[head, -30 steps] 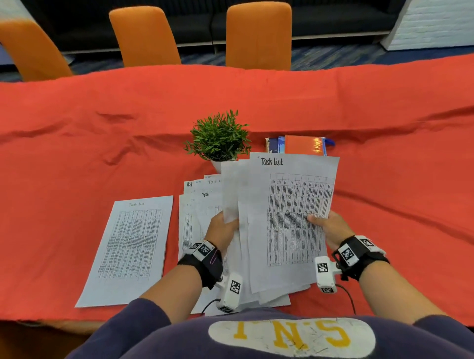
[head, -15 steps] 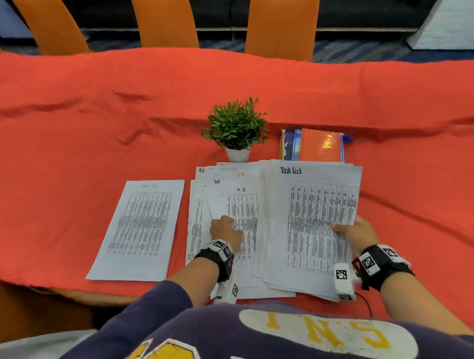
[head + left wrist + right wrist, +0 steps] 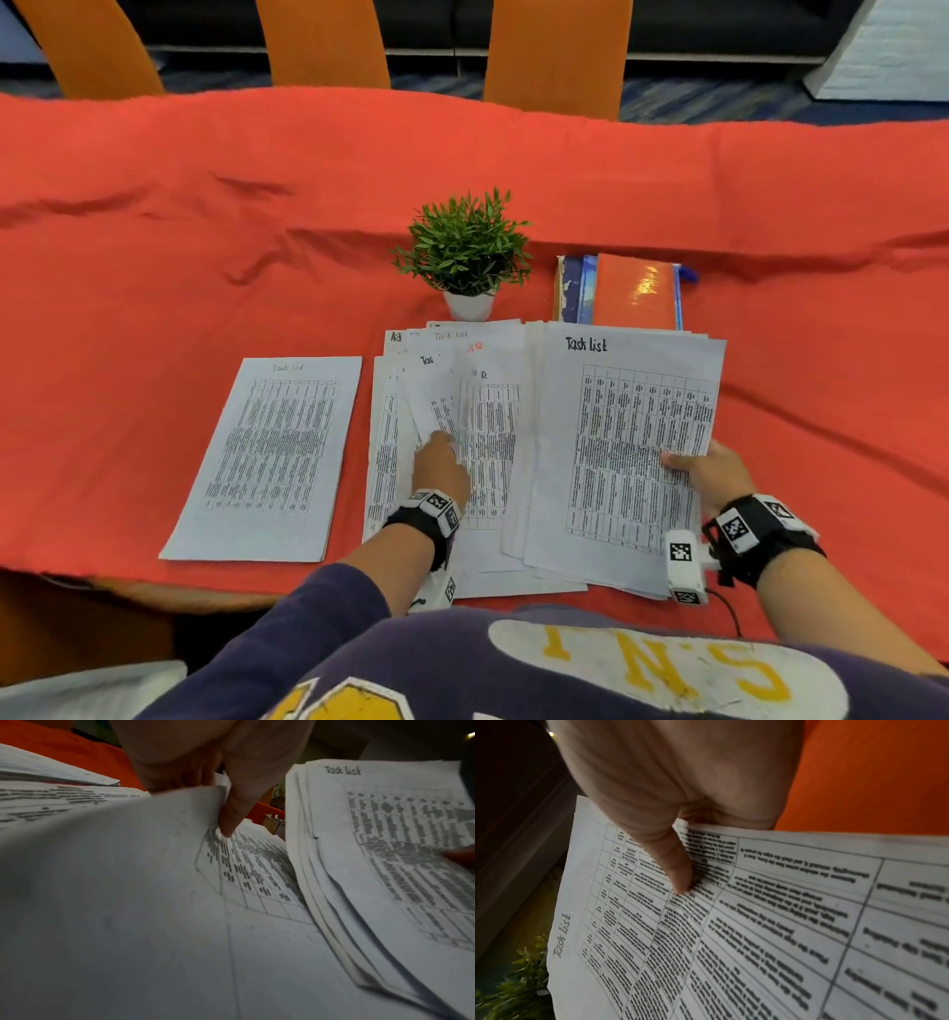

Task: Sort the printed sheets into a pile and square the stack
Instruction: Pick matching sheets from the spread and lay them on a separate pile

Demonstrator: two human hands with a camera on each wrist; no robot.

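Across the red tablecloth (image 3: 154, 257), the right hand (image 3: 711, 475) pinched the right stack (image 3: 626, 452), while the left hand (image 3: 441, 470) pinched a loose sheet (image 3: 436, 395) just left of it.

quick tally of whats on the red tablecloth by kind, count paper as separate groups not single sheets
Paper groups: 3 – single sheet, fanned sheets under the left hand, bundle in the right hand
Potted plants: 1 – potted plant
Book stacks: 1 – book stack; how many books it holds I cannot tell
Total: 5
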